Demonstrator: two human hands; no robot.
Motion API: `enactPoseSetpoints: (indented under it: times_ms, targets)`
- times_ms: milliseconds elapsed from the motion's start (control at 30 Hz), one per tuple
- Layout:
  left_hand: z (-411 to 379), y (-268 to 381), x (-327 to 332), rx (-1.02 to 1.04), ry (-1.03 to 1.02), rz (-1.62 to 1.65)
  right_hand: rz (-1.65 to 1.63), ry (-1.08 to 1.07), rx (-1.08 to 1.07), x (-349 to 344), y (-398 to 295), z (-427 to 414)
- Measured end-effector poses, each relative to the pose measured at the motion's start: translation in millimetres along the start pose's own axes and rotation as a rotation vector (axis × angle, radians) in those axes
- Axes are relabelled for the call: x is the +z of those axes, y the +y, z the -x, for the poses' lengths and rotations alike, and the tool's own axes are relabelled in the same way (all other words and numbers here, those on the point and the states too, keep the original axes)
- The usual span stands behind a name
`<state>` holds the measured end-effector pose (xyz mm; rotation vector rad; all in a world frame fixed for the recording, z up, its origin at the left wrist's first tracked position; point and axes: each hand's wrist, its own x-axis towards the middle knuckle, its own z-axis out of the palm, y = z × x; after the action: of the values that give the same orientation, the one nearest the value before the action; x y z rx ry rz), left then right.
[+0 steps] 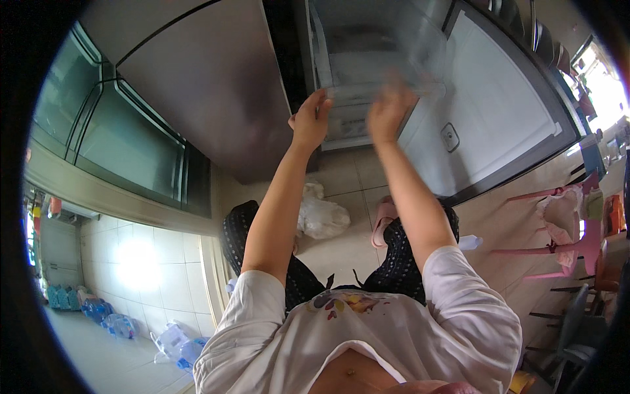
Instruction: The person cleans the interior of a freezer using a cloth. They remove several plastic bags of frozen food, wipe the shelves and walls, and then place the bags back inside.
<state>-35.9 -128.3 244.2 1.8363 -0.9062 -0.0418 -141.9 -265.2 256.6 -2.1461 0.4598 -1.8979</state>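
I am in front of an open refrigerator compartment, with clear plastic drawers point(350, 120) low inside it. A clear plastic drawer or bin point(430, 47), blurred by motion, spans the opening between my hands. The fingers of my left hand point(312, 118) are closed at its near left corner. My right hand point(390, 111) is to the right, in front of the compartment and beside the open door. It is smeared by motion, so whether its fingers grip the plastic cannot be seen.
The white-lined refrigerator door point(492, 108) stands open at right. A closed door panel point(211, 83) is at left. A white plastic bag point(322, 216) lies on the tiled floor between my feet. A pink chair point(585, 241) stands at right; plastic bottles point(120, 325) lie at lower left.
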Motion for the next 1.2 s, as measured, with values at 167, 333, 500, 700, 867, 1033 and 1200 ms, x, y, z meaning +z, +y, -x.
enactPoseSetpoints:
  times_ms: [167, 333, 500, 700, 867, 1033, 1200]
  targets:
    - [-0.9, -10.8, 1.2, 0.065, 0.065, 0.007, -0.154, -0.398, -0.307, 14.2, -3.0, 17.0]
    - [3.4, 12.9, -5.5, -0.007, -0.046, -0.019, 0.313, 0.371, 0.171, -39.9, 98.7, 16.5]
    - [0.3, -1.1, 4.7, 0.063, 0.012, 0.025, -0.349, 0.541, 0.798, -11.2, 64.4, 8.8]
    - [-9.6, -5.4, 13.2, 0.079, 0.058, 0.012, -0.64, 0.396, 0.984, 41.5, -19.9, 36.5]
    - [-9.7, 4.7, 2.2, -0.039, -0.005, 0.009, -1.201, 0.119, 1.035, 52.3, -59.3, 55.7]
    - [-14.6, -6.8, -10.5, 0.003, -0.023, -0.087, -1.0, 0.311, 1.176, 26.5, -7.8, 40.3]
    - [-20.7, -19.7, 2.2, 0.083, -0.039, -0.086, -1.181, 0.58, 1.164, -28.1, 107.3, -8.4]
